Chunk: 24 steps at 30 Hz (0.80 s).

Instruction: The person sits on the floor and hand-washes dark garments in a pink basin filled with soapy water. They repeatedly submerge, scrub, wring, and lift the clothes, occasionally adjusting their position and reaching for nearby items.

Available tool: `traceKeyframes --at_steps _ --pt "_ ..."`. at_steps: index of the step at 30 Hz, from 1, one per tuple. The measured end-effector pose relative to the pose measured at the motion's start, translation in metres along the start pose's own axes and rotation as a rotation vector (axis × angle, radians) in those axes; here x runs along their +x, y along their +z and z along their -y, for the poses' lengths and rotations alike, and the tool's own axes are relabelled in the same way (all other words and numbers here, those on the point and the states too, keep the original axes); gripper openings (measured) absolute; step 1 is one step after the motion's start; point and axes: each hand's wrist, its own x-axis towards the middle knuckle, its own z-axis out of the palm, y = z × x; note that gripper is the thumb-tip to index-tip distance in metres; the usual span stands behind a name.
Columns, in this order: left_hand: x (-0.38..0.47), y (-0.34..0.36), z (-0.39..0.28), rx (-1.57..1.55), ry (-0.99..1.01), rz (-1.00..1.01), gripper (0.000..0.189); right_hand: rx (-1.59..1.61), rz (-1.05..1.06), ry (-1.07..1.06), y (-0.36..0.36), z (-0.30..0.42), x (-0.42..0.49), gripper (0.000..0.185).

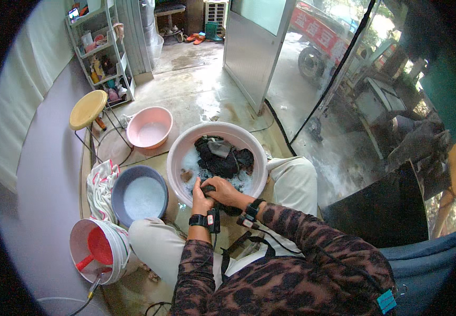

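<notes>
Between my knees stands a large pale pink basin (175,173) with suds and a heap of wet black clothing (220,160). A lighter grey patch shows on top of the heap. At the basin's near rim, my left hand (202,200) and my right hand (226,192) meet around a bunched dark cloth (209,189). My fingers hide much of it. Some dark fabric (230,210) hangs over the near rim below my right wrist. A small brown thing (186,175) lies in the foam at the left; I cannot tell what it is.
A blue-grey basin (119,211) of cloudy water and a pink basin (133,134) stand left. Nearby are a white bucket (121,252) with a red dipper (101,245), a yellow-topped stool (88,110) and a striped white cloth (101,189). An open door (247,59) stands ahead.
</notes>
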Motion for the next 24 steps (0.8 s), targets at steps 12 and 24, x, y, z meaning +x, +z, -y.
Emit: traceKeyframes --at_steps 12,24 --pt "-0.027 0.010 -0.003 0.598 0.031 -0.216 0.070 0.091 -0.081 0.083 -0.041 0.038 0.005 0.036" --pt "-0.025 -0.007 -0.006 0.088 0.081 0.067 0.065 -0.001 -0.030 -0.098 -0.005 0.055 -0.021 0.034"
